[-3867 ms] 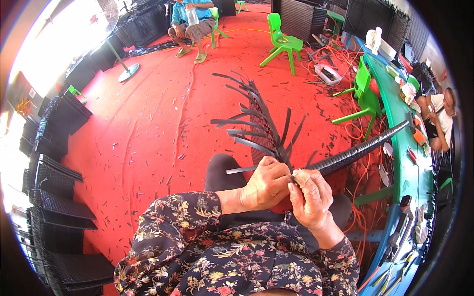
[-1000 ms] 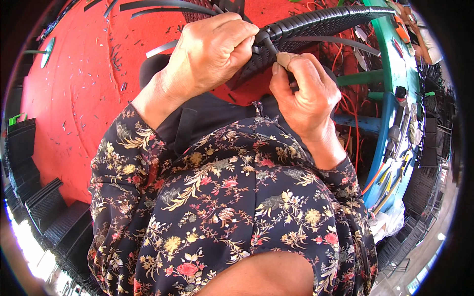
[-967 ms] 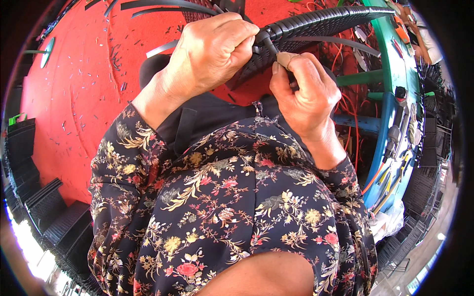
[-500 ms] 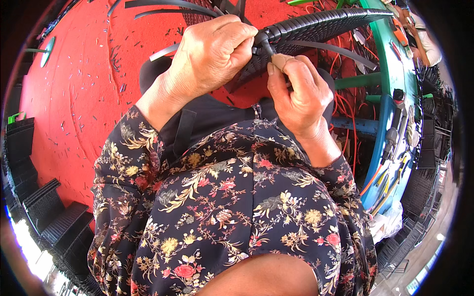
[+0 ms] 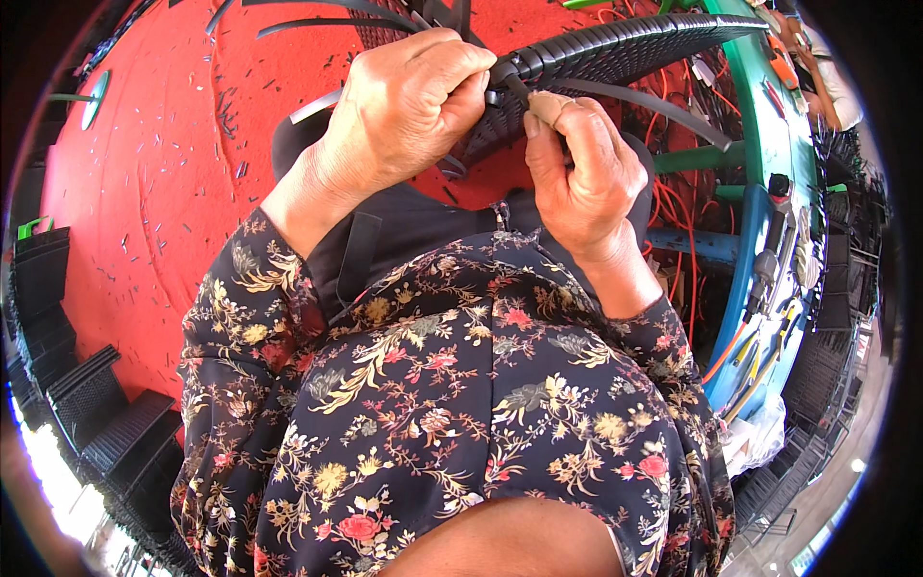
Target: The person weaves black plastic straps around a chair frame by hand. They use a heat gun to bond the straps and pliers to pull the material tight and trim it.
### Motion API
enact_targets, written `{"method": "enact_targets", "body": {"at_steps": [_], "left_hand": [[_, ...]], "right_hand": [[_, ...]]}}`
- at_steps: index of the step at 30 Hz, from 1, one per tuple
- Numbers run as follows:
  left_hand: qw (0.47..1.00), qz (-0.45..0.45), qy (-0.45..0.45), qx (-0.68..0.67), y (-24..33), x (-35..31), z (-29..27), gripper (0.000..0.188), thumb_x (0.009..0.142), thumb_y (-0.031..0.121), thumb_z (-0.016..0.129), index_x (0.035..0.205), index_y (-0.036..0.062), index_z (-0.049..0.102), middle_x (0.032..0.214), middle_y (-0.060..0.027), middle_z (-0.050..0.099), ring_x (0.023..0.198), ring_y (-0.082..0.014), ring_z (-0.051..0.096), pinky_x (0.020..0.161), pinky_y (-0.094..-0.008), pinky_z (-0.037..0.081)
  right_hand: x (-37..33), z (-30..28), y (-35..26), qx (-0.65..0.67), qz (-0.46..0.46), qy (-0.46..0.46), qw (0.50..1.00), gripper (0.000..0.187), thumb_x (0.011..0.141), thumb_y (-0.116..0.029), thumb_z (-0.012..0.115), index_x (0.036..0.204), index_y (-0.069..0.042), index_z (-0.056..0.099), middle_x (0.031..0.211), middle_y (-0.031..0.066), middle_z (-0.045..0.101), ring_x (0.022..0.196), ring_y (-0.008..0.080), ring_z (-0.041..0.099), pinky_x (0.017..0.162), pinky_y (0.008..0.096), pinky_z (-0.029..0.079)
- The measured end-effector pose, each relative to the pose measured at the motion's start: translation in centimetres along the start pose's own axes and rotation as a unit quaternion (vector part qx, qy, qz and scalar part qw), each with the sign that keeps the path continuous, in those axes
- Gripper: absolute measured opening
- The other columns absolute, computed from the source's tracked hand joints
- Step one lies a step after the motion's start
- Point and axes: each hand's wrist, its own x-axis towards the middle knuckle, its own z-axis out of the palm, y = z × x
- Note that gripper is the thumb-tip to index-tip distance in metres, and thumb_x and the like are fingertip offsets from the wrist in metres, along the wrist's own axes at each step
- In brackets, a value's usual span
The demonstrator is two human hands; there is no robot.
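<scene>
Left hand (image 5: 409,106): fingertips mostly out of sight, grip point on woven piece (image 5: 635,55) hidden.
Dark strip (image 5: 516,87): end hidden in right hand (image 5: 588,183).
Loose strips (image 5: 380,11): cut by top edge.
Co-worker (image 5: 838,88): partly lost at dark rim.
Floor scraps (image 5: 228,101): too small.

black floral blouse (image 5: 433,394) | loose sleeves (image 5: 236,327) | black trousers (image 5: 413,226) | right hand (image 5: 588,178): tan wrap (image 5: 551,108), perhaps tape

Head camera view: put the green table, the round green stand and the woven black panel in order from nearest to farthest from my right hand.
1. Woven black panel: just above your right hand in the picture.
2. Green table: off to the right.
3. Round green stand: far left, on the red floor.
</scene>
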Motion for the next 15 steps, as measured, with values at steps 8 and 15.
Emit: {"method": "enact_targets", "body": {"at_steps": [8, 15], "left_hand": [[1.0, -0.002, -0.01, -0.013, 0.2, 0.1, 0.0, 0.013, 0.076, -0.004, 0.064, 0.088, 0.0016, 0.061, 0.072, -0.0125, 0.059, 0.064, -0.0322, 0.061, 0.056, -0.0378, 0.051], [1.0, -0.018, -0.014, -0.02, 0.3, 0.2, 0.0, 0.014, 0.076, -0.004, 0.064, 0.088, 0.002, 0.062, 0.071, -0.0121, 0.059, 0.064, -0.0319, 0.061, 0.055, -0.0373, 0.051]], "right_hand": [[0.0, -0.7, -0.2, 0.006, 0.057, -0.013, 0.998, 0.012, 0.078, 0.006, 0.068, 0.087, 0.001, 0.063, 0.083, 0.014, 0.067, 0.071, 0.0291, 0.067, 0.062, 0.032, 0.054], [-0.9, -1.7, 0.4, 0.309, 0.208, 0.012, 0.928, 0.014, 0.091, 0.001, 0.062, 0.103, 0.005, 0.057, 0.092, 0.0051, 0.062, 0.067, 0.0045, 0.057, 0.06, 0.0186, 0.049]]}}
